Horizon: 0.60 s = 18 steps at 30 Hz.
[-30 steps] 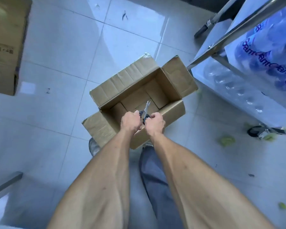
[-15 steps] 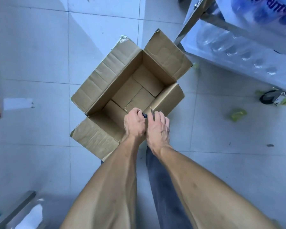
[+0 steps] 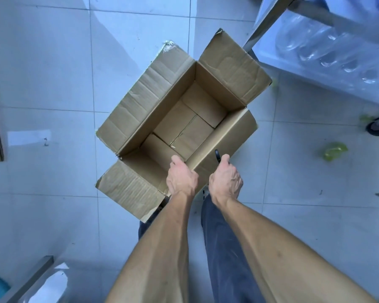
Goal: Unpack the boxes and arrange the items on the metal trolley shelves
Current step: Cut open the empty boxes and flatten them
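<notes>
The left hand grips the near wall of the open cardboard box at 6 o'clock, fingers curled over the rim. The right hand, just beside it, holds a dark tool, apparently scissors, closed in the fist. The box stands on the tiled floor and appears empty. Pocket or set down the tool before lifting. The metal trolley stands at 2 o'clock, wrapped bottles already on its shelf.
</notes>
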Each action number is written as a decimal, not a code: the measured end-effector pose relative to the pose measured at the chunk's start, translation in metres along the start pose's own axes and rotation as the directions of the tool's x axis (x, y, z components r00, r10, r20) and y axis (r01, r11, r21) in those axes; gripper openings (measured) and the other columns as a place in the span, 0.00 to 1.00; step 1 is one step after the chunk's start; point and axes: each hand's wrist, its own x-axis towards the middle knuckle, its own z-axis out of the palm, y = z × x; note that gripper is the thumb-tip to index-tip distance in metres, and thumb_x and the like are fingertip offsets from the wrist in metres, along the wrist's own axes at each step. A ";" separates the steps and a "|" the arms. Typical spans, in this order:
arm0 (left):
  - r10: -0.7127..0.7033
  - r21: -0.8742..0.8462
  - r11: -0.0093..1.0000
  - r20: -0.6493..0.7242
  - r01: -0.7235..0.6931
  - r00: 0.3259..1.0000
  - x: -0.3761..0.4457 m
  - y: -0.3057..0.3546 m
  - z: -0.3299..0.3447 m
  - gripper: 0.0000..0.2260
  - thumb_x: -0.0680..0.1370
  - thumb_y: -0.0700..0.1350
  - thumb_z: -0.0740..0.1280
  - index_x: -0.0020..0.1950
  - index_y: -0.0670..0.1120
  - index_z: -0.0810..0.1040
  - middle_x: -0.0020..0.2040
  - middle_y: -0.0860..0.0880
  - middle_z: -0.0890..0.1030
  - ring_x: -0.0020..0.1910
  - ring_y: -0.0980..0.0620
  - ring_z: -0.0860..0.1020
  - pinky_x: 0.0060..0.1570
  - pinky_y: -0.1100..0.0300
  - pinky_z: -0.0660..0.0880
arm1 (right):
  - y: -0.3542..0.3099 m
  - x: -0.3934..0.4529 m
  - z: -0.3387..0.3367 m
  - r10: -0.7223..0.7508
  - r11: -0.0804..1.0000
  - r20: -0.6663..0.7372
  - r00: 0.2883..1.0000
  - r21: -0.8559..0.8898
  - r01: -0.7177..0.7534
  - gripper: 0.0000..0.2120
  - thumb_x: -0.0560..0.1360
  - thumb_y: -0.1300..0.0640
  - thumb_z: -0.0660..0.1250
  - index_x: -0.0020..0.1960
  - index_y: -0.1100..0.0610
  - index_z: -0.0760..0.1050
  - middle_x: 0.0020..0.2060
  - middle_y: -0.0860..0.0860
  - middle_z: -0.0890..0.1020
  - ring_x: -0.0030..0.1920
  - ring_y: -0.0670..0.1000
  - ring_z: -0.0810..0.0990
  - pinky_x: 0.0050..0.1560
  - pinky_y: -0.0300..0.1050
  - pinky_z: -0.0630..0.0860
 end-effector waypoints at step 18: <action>0.155 0.119 0.983 -0.148 -0.138 0.977 -0.005 -0.030 0.034 0.05 0.76 0.36 0.57 0.47 0.45 0.66 0.42 0.45 0.78 0.40 0.42 0.74 0.46 0.49 0.71 | 0.020 -0.015 0.021 0.152 0.979 -0.035 0.988 0.143 -0.145 0.06 0.77 0.63 0.58 0.53 0.59 0.69 0.43 0.58 0.81 0.45 0.61 0.79 0.45 0.51 0.74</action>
